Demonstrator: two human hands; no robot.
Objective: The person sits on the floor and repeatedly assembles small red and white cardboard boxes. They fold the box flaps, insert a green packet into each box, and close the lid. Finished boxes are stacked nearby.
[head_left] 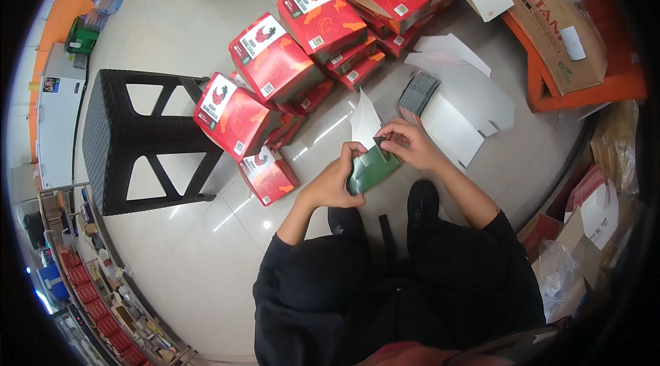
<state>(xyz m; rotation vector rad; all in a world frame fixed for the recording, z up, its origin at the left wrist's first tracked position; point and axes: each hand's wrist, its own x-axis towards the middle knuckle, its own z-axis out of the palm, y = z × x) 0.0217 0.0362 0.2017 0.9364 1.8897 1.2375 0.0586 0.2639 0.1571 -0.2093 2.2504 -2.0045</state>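
1. Head view, left edge: clear plastic bottles point(106, 2) stand near a green crate point(83, 37); below them, shelves point(110, 283) curve along the rim of the picture.
2. Black plastic stool point(141, 140) with openings in its side, standing on the pale tiled floor point(199, 270) beside the cartons.
3. Red cartons point(267, 56) with white label panels, stacked in a slanting row from beside the stool to the top of the view.
4. Left hand point(330, 181): fingers curled around the left end of the green carton, gripping it.
5. Green carton point(375, 175): held tilted between the two hands, above the floor and just beyond the black shoes point(422, 202).
6. Right hand point(409, 144): fingertips drawn narrow, pinching a dark flap point(379, 140) at the green carton's upper edge.
7. White-faced card blanks point(450, 125), spread on the floor; a dark stack of flat pieces point(418, 93) lies beside them.
8. Orange table point(550, 94), bearing a brown cardboard box point(584, 67) with a white slip point(571, 43) on it.
9. Clear plastic bag point(555, 273), lower right, near folded white-and-red card point(597, 214).
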